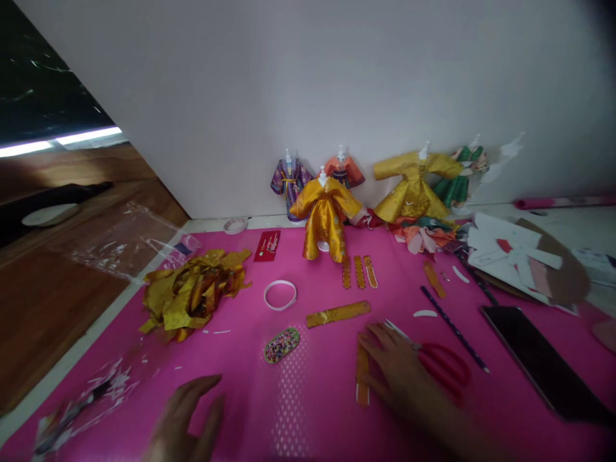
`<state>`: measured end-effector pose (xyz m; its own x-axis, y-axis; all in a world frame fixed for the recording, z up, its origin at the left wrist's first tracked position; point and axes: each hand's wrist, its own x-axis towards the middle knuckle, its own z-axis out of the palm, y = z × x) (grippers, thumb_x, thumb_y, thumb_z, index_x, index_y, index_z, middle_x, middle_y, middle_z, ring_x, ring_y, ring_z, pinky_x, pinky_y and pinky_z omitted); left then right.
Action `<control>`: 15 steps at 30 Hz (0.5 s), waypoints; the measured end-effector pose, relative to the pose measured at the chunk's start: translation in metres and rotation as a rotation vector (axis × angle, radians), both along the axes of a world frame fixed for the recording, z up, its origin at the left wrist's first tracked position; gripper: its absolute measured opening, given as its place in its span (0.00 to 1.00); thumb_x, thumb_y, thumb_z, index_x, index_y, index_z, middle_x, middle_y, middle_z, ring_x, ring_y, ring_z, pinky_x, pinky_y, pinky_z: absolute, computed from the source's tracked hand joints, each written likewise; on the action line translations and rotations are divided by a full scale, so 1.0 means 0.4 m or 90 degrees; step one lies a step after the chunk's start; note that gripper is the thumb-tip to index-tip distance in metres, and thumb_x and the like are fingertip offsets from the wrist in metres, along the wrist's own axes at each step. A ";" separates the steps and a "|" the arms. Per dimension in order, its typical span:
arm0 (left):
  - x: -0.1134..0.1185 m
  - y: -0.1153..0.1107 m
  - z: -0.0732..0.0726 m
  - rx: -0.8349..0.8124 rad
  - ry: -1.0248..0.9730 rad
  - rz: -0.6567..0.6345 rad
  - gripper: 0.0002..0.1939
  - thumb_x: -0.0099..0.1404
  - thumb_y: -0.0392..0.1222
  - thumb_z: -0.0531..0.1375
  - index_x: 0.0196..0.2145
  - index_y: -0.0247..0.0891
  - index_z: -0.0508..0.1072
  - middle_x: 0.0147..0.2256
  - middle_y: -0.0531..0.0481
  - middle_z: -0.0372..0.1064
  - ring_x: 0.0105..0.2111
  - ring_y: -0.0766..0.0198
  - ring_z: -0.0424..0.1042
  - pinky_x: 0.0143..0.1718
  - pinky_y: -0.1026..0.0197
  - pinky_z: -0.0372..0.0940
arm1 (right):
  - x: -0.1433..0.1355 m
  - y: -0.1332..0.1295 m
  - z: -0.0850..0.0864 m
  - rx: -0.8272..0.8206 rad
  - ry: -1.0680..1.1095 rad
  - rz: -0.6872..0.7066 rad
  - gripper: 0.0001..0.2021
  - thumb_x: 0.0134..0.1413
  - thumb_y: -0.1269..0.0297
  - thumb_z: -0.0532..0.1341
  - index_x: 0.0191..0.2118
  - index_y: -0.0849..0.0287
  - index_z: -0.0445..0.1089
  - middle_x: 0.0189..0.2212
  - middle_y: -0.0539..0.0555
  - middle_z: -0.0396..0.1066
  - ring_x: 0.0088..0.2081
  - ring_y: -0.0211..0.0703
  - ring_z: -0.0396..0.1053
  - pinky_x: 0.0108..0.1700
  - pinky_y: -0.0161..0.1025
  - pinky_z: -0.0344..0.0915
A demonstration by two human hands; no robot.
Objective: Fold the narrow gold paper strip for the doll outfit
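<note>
My left hand (188, 417) hovers over the pink mat (231, 366) at the lower left, fingers apart and holding nothing. My right hand (392, 366) lies with fingers spread on the mat, touching an orange fabric strip (362, 378) with a white edge near its lower end. Beside that hand are scissors (443, 366) with red handles, partly hidden by it. A longer golden strip (338, 313) lies just beyond. Left of it are a small oval tray of colourful beads (282, 345) and a white ring (280, 295). Three short trimmed strips (360, 273) lie farther back.
Dressed doll forms, including one in orange (323, 215) and one in yellow (414, 183), stand at the back. Golden fabric scraps (195, 292) lie left. A dark pencil (455, 328), a phone (543, 359) and paper cutouts (505, 247) are right.
</note>
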<state>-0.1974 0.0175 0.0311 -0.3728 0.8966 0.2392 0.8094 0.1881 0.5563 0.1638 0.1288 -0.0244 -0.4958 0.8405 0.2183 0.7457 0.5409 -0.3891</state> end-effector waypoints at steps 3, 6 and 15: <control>0.080 0.051 -0.025 0.054 0.032 -0.107 0.09 0.63 0.42 0.59 0.40 0.41 0.77 0.37 0.43 0.79 0.38 0.48 0.78 0.39 0.47 0.74 | 0.008 -0.001 -0.011 0.029 0.006 0.009 0.25 0.51 0.69 0.64 0.58 0.58 0.69 0.59 0.65 0.67 0.61 0.66 0.61 0.59 0.64 0.60; 0.146 0.098 -0.042 0.051 0.035 -0.160 0.09 0.64 0.41 0.58 0.39 0.42 0.77 0.38 0.43 0.78 0.40 0.49 0.77 0.41 0.47 0.73 | 0.030 -0.003 -0.016 0.064 0.020 0.011 0.24 0.55 0.68 0.61 0.59 0.55 0.67 0.60 0.64 0.65 0.62 0.63 0.61 0.58 0.62 0.63; 0.174 0.164 -0.048 -0.017 0.056 -0.163 0.13 0.63 0.36 0.61 0.47 0.37 0.75 0.45 0.40 0.75 0.45 0.46 0.72 0.48 0.40 0.69 | 0.207 -0.025 -0.015 0.132 0.028 -0.095 0.17 0.62 0.59 0.56 0.52 0.57 0.70 0.50 0.65 0.72 0.47 0.64 0.74 0.43 0.63 0.74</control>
